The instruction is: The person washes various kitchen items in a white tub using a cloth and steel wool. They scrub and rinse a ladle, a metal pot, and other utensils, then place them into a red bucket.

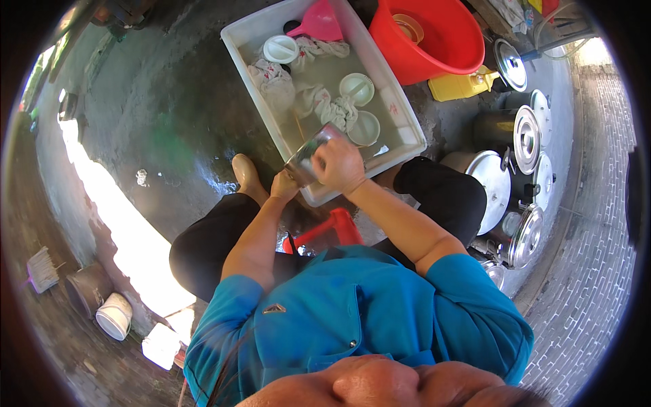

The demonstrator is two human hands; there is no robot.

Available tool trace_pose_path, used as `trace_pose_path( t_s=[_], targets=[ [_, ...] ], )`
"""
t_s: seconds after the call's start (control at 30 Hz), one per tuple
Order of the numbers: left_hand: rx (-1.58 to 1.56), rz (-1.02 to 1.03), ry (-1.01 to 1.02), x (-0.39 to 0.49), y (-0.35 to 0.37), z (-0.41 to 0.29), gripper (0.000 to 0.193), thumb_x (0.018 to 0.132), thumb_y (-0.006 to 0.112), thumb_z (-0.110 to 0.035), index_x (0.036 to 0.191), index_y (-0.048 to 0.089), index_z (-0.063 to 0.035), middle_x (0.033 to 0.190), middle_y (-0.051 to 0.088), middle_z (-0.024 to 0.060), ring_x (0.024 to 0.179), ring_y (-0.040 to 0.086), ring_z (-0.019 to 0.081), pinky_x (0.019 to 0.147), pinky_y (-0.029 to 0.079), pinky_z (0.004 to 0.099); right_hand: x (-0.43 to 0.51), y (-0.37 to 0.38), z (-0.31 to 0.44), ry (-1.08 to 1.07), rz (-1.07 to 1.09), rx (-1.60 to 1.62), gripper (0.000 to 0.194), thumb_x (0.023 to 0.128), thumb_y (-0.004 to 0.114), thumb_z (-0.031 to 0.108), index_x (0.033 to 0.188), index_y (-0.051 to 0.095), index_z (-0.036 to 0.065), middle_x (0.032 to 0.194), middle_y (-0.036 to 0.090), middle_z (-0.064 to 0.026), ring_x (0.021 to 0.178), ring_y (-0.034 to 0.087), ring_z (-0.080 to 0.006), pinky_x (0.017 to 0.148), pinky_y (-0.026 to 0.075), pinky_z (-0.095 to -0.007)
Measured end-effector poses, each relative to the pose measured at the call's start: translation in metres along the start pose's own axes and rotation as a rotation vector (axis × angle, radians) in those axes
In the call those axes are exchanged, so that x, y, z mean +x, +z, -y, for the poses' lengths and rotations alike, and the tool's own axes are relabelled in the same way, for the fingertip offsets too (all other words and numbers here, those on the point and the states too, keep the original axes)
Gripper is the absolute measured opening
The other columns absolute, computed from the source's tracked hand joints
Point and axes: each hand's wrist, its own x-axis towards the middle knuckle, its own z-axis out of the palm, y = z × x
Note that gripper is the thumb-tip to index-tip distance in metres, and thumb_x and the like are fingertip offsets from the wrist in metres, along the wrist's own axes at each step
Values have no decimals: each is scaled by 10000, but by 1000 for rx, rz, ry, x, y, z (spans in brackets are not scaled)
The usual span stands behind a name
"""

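My left hand (285,185) grips the near end of a shiny metal vessel (303,162), perhaps a cup or small pot. Across its upper side lies my right hand (339,164), fingers curled against the metal. The vessel is tilted over the near end of a white plastic tub (269,118). Cloudy water (325,74) stands in the tub. Beyond my right hand, a wet patterned cloth (333,108) lies in it beside a round white bowl-like piece (364,129) and a round white lid with a bar handle (356,89).
At the tub's far end are a pink scoop (319,23), another white lid (280,49) and bunched cloths (272,81). A red basin (432,40) and yellow jug (460,86) stand to the right, near several lidded metal pots (489,191). A red stool (346,226) is between my legs.
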Motion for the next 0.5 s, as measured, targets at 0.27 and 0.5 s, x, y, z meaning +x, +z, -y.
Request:
trace_pose_path(
  t_s=[0.27,0.5],
  targets=[
    [-286,77,-96,6,8,11,220,831,650,-121,1021,591,-28,708,610,121,501,585,211,456,458,329,0,25,-119,944,-73,512,297,869,625,326,926,674,39,853,670,-126,816,649,-301,710,515,-399],
    [-237,-399,247,36,-40,-22,264,797,690,-184,993,638,-15,821,667,140,697,648,251,620,507,358,11,-58,-91,1058,38,1795,500,951,408,435,1199,601,46,971,678,-137,793,654,-275,680,549,-420]
  ],
)
